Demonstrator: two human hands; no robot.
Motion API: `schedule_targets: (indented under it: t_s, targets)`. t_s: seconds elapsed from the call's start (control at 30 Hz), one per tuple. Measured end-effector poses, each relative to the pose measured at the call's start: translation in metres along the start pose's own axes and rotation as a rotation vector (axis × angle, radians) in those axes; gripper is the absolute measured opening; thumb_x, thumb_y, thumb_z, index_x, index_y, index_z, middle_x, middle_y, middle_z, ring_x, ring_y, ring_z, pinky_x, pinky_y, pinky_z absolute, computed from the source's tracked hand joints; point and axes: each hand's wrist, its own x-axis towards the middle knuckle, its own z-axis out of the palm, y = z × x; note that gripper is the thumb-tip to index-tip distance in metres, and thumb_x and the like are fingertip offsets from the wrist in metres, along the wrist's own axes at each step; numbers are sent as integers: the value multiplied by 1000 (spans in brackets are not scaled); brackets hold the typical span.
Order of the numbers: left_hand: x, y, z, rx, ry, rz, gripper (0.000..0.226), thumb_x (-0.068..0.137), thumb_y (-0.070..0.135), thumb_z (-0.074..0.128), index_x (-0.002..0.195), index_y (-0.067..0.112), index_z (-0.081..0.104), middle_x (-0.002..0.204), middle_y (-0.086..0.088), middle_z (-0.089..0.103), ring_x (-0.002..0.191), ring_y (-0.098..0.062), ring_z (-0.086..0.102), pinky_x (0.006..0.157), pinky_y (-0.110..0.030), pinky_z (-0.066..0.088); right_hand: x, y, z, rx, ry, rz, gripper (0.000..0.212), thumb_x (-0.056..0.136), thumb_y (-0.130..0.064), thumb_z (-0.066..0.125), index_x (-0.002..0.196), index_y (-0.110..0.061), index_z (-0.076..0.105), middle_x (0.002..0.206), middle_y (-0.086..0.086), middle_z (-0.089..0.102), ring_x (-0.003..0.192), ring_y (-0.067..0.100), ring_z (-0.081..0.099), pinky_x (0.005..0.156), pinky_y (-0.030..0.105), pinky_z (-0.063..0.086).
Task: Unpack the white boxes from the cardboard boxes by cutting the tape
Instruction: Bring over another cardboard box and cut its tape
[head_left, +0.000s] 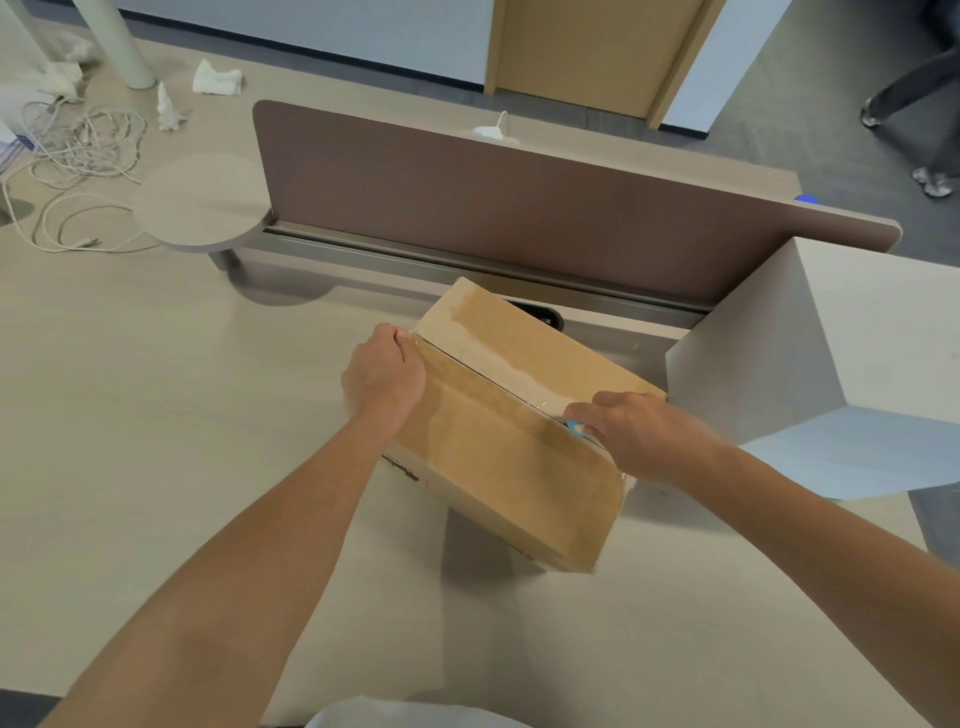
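Head view: the grip of the right hand (641, 434) was clamped on a small blue cutter (575, 427) at the taped seam (501, 366) of a cardboard box (498, 467). The grip of the left hand (384, 374) curled over its far corner. The box sat mid-tabletop (156, 415), just beside a large white box (831, 364), before a brown divider (519, 208).

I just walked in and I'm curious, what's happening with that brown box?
A person is opening a cardboard box on the desk. The left hand grips one end of the box to steady it. The right hand holds a small blue cutter against the taped seam near the other end. The flaps are not open yet. A big white box stands beside it.
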Motion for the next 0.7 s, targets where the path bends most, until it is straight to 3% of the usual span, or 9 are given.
schedule_targets:
  t_s: [0.2,0.5,0.7]
  targets:
    - [0,1,-1,28,2,-1,35,105,36,26,108,17,55,92,-5,61,83,-28,55,73,-37,38,-7,3,-1,-52,-20,-10,42,102,-15,47,140,-33,44,108,-2,57,95,21,57,70,29,45]
    - [1,0,1,23,8,13,36,104,36,26,106,16,55,95,-7,64,88,-32,59,79,-41,45,-31,16,8,-83,-51,41,43,101,-12,46,139,-33,45,111,-3,57,100,23,59,66,27,37]
    - [2,-2,2,25,12,12,37,104,39,25,108,17,55,97,-9,65,89,-34,60,79,-41,47,-50,27,18,-67,-24,48,42,101,-11,43,137,-33,48,107,-3,59,95,24,61,73,33,51]
